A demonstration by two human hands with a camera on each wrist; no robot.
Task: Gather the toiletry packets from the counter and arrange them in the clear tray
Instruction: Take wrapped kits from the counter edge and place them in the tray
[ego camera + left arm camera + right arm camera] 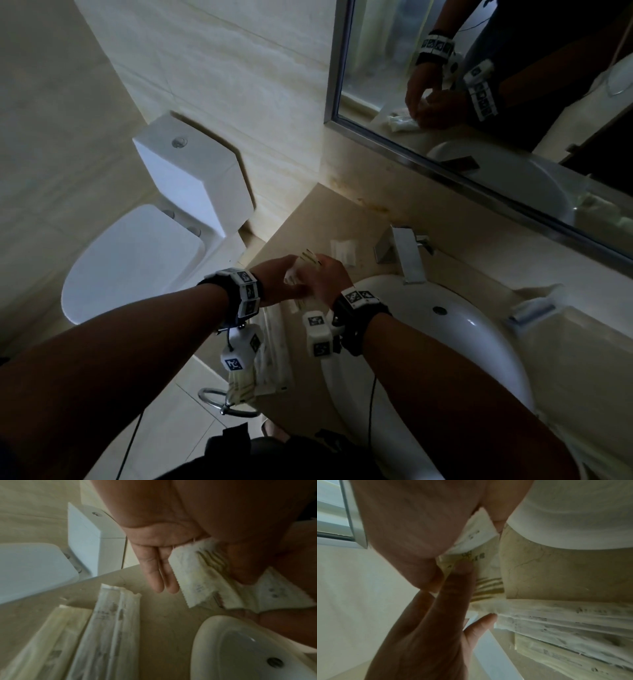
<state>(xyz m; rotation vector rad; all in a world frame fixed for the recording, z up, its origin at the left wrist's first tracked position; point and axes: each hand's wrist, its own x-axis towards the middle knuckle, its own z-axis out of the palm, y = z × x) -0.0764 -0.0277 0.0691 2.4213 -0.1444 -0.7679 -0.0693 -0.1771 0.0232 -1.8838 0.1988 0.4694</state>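
Both hands meet above the beige counter (308, 219), left of the basin. Together they hold a small stack of white toiletry packets (306, 265) with gold stripes. My left hand (281, 281) holds the striped packet (193, 577), its two outer fingers (163, 574) straight. My right hand (329, 277) pinches a printed white packet (476, 534) that overlaps the striped one (488, 586). Several long wrapped packets (274, 359) lie on the counter's near edge, under my left wrist. One small white packet (342, 251) lies further back. A pale tray-like holder (534, 305) sits right of the basin.
The white basin (445, 342) fills the counter's right side, with a steel faucet (409, 253) behind it. A mirror (479, 85) runs along the back wall. Left of the counter, lower down, stands a toilet (137, 260). A metal towel ring (226, 401) hangs below the counter's front edge.
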